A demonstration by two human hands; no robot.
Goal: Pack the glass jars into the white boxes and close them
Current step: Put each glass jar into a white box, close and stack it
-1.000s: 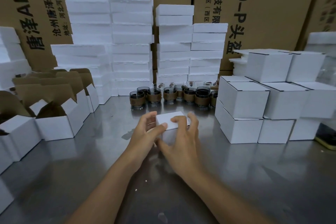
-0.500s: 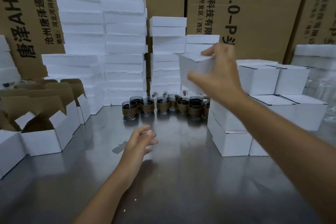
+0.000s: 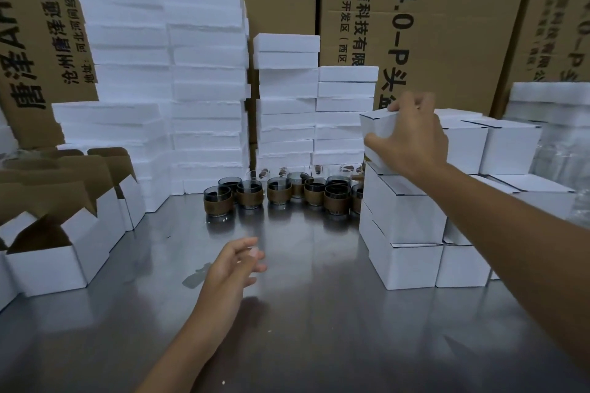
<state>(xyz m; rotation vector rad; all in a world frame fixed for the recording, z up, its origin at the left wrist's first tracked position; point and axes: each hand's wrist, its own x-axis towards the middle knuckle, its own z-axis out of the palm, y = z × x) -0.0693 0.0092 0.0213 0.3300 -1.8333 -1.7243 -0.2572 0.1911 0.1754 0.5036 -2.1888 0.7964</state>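
Steel table fills the near view, shiny, mirroring what stands on it. My left hand hovers low over its middle, fingers loose and slightly spread, holding nothing. At the left edge sit open boxes, white outside and brown inside, flaps raised. At the right stands a block of closed boxes, stacked two high at its near corner. My right forearm crosses in front of that block and hides part of it.

Further back, between the two groups, jars cluster on the table, well beyond my left hand, and the rightmost ones are partly hidden behind the closed boxes. Behind them rise tall stacks of white foam slabs, and behind those, brown cartons with black print.

Half a second ago my right hand carried the box in mid-air above the jars. It is now further right, over the near column of closed boxes. A second ago both hands held it at the table's middle; the left has since let go and stayed there.

The box is white, shut, its lid seam a thin dark line. My right hand grips it, fingers curled over the top edge, thumb on the near face. I cannot tell whether it touches the column below.
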